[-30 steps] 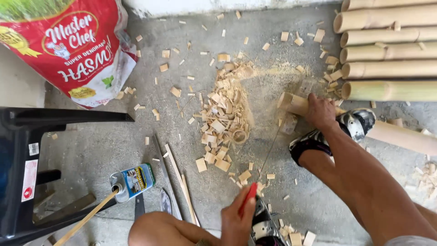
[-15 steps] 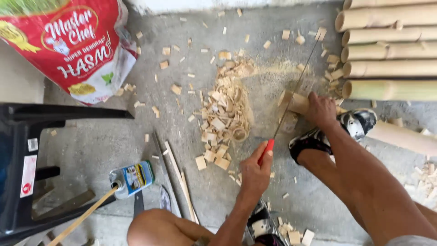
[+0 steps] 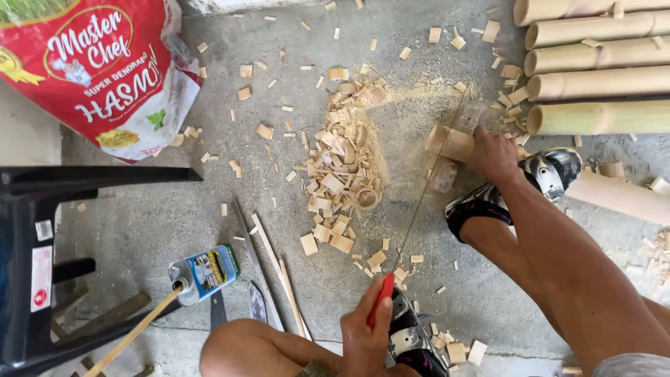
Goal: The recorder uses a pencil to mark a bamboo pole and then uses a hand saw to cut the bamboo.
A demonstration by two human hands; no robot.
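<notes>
Since half a second ago the left hand has drawn back toward the body, pulling the saw's red handle with it; the thin blade now runs long and slanted from the handle up to the bamboo piece. Judgement: a pull stroke, cut in progress, piece not yet severed.

Head view: left hand is closed tight around the red handle. Right hand is clamped over the bamboo piece, pressing it to the concrete floor; a shoe sits just beside that hand, against the pole. Blade meets the bamboo just left of the right fingers, so the margin there looks slim.

Surroundings: heap of bamboo offcuts and sawdust lies left of the cut. Stacked bamboo poles sit upper right. Spray can, thin slats, black plastic chair and red sack stand well apart, not obstructing the stroke.
</notes>
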